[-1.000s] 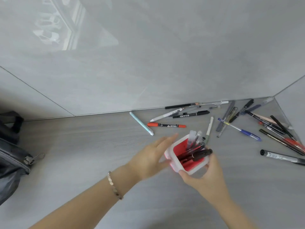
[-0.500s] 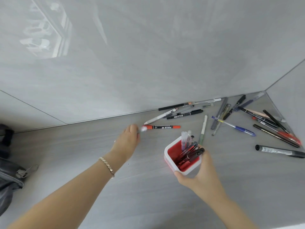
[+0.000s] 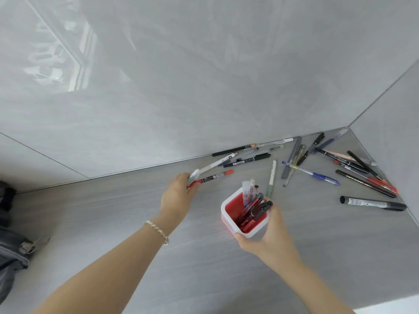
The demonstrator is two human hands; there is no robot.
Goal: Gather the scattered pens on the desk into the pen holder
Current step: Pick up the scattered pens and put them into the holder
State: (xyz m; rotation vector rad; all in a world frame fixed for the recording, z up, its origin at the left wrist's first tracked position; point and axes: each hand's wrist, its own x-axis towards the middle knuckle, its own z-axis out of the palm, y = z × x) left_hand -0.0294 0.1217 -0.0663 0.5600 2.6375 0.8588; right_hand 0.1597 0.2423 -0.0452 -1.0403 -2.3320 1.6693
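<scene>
The white pen holder point(image 3: 229, 219) with a red inside stands on the grey desk with several pens upright in it. My right hand point(image 3: 266, 236) grips its near right side. My left hand point(image 3: 178, 196) is shut on a red-capped marker point(image 3: 215, 177) and a pale teal pen point(image 3: 193, 175), both lifted at the hand's end, left of the holder. A white-and-green pen point(image 3: 272, 177) lies just behind the holder. Several more pens point(image 3: 362, 171) lie scattered toward the back right corner.
Grey glossy walls meet the desk at the back and on the right. A dark bag point(image 3: 11, 257) with a metal clasp lies at the left edge. A black marker point(image 3: 374, 203) lies alone at the right, near the wall.
My left hand left the holder, reached back-left to the teal pen and red-capped marker, and closed on them. My right hand keeps its grip on the holder.
</scene>
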